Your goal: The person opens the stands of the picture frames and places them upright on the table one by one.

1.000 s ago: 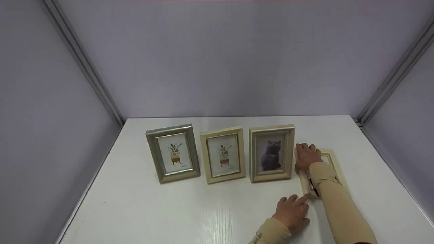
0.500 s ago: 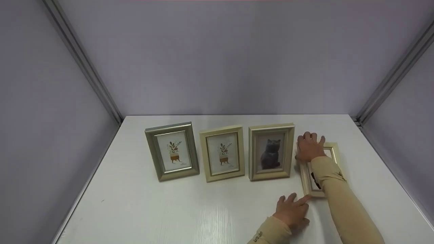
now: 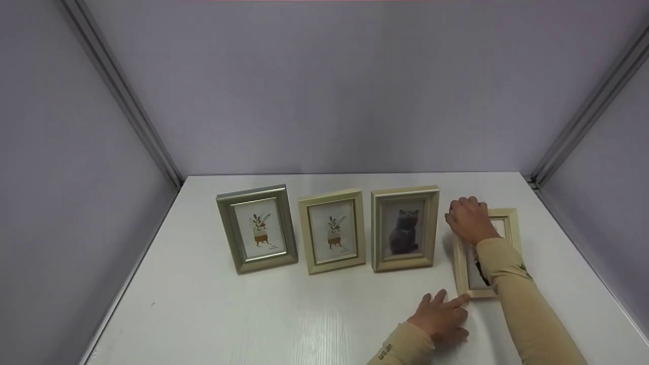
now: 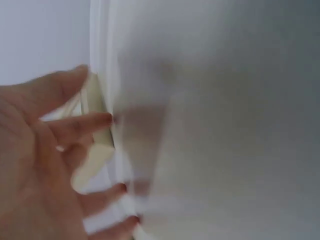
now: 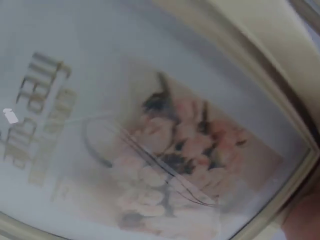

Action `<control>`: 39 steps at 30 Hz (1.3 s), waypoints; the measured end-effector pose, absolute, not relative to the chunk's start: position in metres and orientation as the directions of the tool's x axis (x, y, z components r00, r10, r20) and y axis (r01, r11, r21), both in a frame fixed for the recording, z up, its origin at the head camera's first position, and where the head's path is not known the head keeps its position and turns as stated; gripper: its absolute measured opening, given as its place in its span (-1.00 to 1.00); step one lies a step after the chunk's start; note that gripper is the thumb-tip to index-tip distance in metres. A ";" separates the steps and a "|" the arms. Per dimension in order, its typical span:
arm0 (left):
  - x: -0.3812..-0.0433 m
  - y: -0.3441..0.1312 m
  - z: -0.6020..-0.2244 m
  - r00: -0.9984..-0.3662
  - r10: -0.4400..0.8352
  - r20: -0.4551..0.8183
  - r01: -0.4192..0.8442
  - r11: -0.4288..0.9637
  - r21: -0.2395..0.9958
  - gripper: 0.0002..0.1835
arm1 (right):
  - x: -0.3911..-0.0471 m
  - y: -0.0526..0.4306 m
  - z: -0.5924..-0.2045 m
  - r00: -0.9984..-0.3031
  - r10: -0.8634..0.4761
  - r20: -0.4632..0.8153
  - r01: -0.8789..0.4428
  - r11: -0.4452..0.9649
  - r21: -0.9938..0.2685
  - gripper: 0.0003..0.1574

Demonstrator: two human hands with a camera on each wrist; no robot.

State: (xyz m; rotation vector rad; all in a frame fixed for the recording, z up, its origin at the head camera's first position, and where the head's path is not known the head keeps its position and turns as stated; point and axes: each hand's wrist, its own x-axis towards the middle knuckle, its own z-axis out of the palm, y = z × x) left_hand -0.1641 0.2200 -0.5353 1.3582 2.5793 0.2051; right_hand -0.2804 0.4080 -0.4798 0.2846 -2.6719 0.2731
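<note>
At the right of the table, my right hand [image 3: 471, 220] grips the upper left corner of a cream picture frame [image 3: 460, 271]. The frame leans back, its lower edge at the table. Part of its front is hidden by my right forearm [image 3: 522, 299]. Pink flowers [image 5: 185, 145] and lettering show behind its pane in the right wrist view. My left hand [image 3: 440, 317] is spread low beside it, the index fingertip at the frame's lower left corner. The left wrist view shows those fingers extended, with the pale frame [image 4: 97, 162] behind them.
Three picture frames stand in a row on the white table [image 3: 243, 319]: a silvery one [image 3: 230, 233] and a cream one [image 3: 307, 238] with plant prints, and one with a cat picture [image 3: 404, 233]. Grey walls [image 3: 324, 91] enclose the back and sides.
The right hand has moved up and slightly right, and the frame's top edge has risen with it. The left hand has shifted slightly right, still at the lower corner.
</note>
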 end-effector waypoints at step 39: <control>-0.195 0.206 -0.535 -0.605 0.780 0.160 0.692 0.415 0.592 -0.66 | -0.255 0.399 -0.453 -0.520 -0.360 0.775 -0.534 0.845 0.035 -0.59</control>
